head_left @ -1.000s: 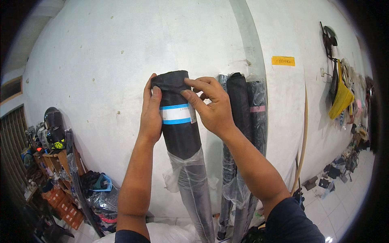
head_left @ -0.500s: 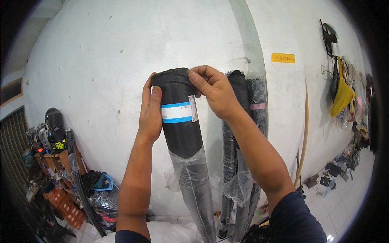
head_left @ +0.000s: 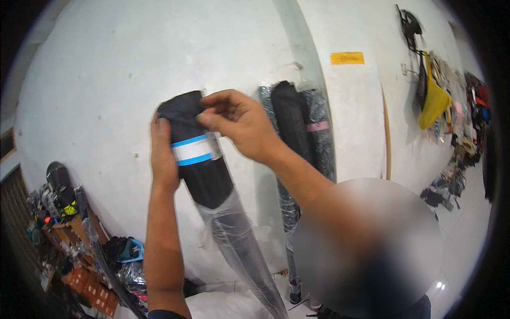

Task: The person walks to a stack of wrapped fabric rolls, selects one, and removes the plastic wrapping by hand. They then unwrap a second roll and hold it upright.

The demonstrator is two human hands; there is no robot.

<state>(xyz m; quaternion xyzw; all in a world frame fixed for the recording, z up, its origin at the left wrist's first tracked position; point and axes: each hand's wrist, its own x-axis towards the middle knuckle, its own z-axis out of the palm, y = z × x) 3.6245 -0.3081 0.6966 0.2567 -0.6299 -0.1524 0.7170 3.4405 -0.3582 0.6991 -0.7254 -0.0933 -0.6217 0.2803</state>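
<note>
A tall roll of black fabric [head_left: 208,183] stands tilted in front of me, its top leaning left. Around its upper part runs a white and blue paper band [head_left: 191,151] with a small tag at the right end. Clear plastic wrap [head_left: 239,242] covers the lower part, its top edge bunched below the bare fabric. My left hand [head_left: 166,154] is closed around the left side near the top, its far fingers hidden behind the roll. At the upper right edge, my right hand [head_left: 240,123] pinches the fabric between thumb and fingers.
Other plastic-wrapped dark rolls [head_left: 297,133] lean against the wall at right. A yellow bag [head_left: 434,103] and other items hang farther right. At left stand a wooden shelf [head_left: 64,234], orange boxes [head_left: 90,287] and a blue container [head_left: 134,250]. A white sack [head_left: 228,305] lies below.
The view has swung right, so the roll and both hands appear farther left. The roll tilts more to the left. Both hands keep their places on it.
</note>
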